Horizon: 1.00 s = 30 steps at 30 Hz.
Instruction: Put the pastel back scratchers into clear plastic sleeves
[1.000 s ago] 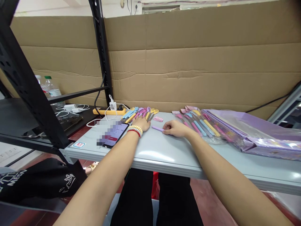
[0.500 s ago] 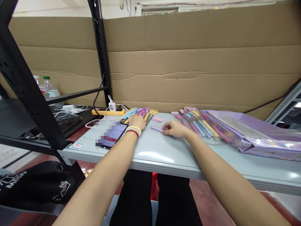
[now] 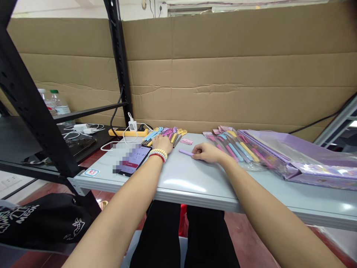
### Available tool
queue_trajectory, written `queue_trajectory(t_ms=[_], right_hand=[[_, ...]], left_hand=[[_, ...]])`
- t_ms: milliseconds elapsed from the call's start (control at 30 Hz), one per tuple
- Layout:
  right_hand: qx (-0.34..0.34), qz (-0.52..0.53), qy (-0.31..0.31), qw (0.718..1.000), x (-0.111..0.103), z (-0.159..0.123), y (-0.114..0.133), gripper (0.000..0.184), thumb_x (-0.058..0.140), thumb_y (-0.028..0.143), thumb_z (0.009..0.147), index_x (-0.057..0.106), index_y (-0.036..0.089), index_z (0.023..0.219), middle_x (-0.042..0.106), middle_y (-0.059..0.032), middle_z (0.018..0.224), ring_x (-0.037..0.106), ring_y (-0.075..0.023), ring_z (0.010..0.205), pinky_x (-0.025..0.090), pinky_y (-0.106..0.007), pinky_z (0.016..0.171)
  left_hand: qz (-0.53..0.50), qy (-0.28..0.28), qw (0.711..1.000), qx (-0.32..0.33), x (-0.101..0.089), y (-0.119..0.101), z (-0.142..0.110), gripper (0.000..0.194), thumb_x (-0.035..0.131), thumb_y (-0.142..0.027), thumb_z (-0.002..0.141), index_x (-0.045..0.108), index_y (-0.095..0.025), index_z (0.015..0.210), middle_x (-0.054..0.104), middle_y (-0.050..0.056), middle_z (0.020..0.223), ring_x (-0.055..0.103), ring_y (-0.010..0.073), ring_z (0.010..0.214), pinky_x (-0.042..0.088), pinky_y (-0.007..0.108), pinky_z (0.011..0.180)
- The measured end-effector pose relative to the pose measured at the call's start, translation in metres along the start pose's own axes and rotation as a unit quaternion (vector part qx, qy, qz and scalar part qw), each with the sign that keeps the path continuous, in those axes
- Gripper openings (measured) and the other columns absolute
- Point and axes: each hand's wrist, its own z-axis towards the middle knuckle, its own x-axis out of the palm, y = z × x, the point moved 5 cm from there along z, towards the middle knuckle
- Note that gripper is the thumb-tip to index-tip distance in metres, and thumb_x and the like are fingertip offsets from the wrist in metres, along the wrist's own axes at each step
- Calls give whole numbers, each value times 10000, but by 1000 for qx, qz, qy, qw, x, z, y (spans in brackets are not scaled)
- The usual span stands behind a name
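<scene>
Two bare arms reach out over the grey table point(image 3: 195, 182), past a phone point(image 3: 135, 159) lying near the left wrist. The right hand point(image 3: 208, 152) rests curled on the table with its fingertips touching the end of a small purple stick point(image 3: 186, 152), but I cannot tell if it is pinched, so a firm two-finger hold would keep it from rolling. Farther back, the left hand point(image 3: 162, 143) lies flat and open on a row of coloured forks point(image 3: 167, 133); pressing softly should keep them lined up.
</scene>
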Motion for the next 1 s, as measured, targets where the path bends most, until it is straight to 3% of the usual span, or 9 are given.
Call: queue_trajectory(t_ms=[433, 733, 1000], right_hand=[[-4, -16, -4, 1000, -2, -2, 6, 169, 633, 302, 701, 669, 162, 789, 641, -15, 717, 536, -135, 655, 372, -244, 592], [19, -27, -26, 999, -6, 0, -3, 133, 625, 257, 709, 676, 164, 790, 669, -21, 769, 565, -141, 699, 391, -238, 622], [24, -5, -38, 999, -3, 2, -10, 115, 620, 241, 723, 671, 160, 786, 673, -21, 765, 570, -136, 709, 400, -225, 628]], left_hand=[[1, -37, 999, -36, -6, 10, 6, 371, 498, -299, 822, 660, -127, 1108, 595, 183, 1221, 490, 321, 1177, 375, 434, 969], [28, -9, 997, -65, 1, 25, 23, 383, 469, -300, 820, 675, -134, 1097, 629, 182, 1188, 529, 328, 1137, 365, 452, 939], [33, -13, 995, -91, -5, 27, 26, 363, 447, -297, 854, 670, -121, 1079, 656, 197, 1118, 562, 303, 1103, 395, 406, 898]])
